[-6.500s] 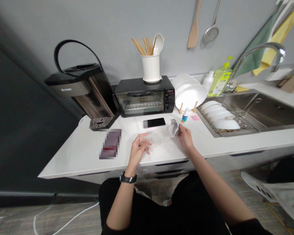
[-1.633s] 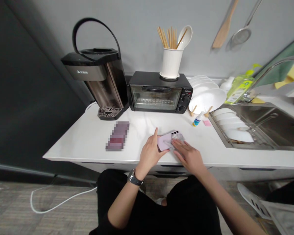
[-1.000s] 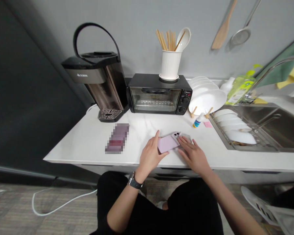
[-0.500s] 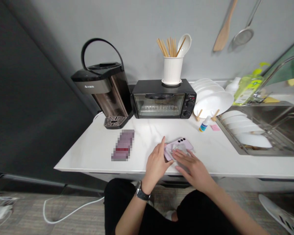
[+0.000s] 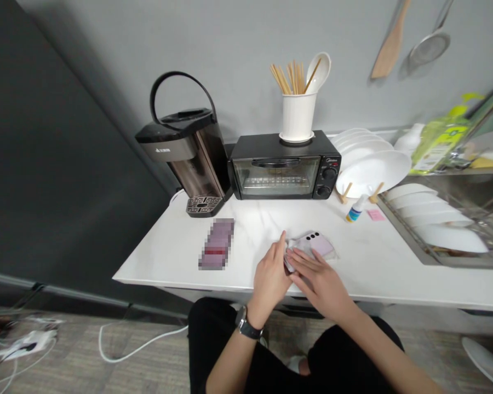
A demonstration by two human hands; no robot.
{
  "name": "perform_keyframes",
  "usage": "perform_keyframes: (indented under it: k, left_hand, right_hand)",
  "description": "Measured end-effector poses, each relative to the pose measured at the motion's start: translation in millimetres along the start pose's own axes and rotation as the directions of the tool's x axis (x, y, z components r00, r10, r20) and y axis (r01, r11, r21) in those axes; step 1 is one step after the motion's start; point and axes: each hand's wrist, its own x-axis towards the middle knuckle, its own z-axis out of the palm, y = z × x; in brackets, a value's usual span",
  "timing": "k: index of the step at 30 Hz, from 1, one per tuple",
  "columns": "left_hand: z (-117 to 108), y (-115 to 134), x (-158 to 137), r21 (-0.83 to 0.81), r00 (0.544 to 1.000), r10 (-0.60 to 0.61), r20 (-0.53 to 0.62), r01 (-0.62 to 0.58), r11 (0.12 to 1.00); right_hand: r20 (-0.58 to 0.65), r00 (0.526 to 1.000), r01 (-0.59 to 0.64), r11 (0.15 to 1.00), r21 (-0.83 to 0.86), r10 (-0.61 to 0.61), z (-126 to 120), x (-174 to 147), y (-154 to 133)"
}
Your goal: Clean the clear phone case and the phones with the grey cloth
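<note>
Plainly, pale lilac phone (image 5: 317,244) lies camera-side up.

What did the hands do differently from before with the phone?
Earlier the phone lay screen-up, untouched, while both hands held a clear case. Now it lies back-up under them: the left hand steadies its near end, the right hand presses a cloth on it. The toaster oven and kettle stayed put.

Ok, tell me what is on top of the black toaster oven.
On the toaster oven stands a white utensil holder on a small saucer, with wooden chopsticks and a white ladle sticking out. Their lower ends are hidden inside the holder.
</note>
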Motion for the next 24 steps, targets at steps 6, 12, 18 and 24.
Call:
perform_keyframes:
  k: [6, 12, 18, 24]
  left_hand:
    - [1.5, 5.1, 5.1, -0.031, 1.0, -0.005, -0.02, 0.004, 1.0]
    - [0.4, 4.6, 2.5, -0.022, 1.0, -0.01, -0.008, 0.01, 1.0]
    - [-1.2, 4.9, -1.4, 0.02, 1.0, -0.007, 0.016, 0.007, 1.0]
    - [1.0, 7.9, 2.5, 0.0, 1.0, -0.024, -0.015, 0.024, 1.0]
  right_hand:
    - [-0.097, 0.988, -0.129, 0.983, -0.134, 0.116, -18.2, -35.7, 62.4]
    - [-0.18, 0.967, -0.212, 0.963, -0.165, 0.182, 10.1, 7.4, 26.9]
    - [-0.002, 1.0, 0.004, 0.999, -0.037, -0.004, 6.6, -8.2, -0.9]
    - [-0.158, 0.976, -0.177, 0.968, -0.18, 0.149, -9.8, -28.7, 62.0]
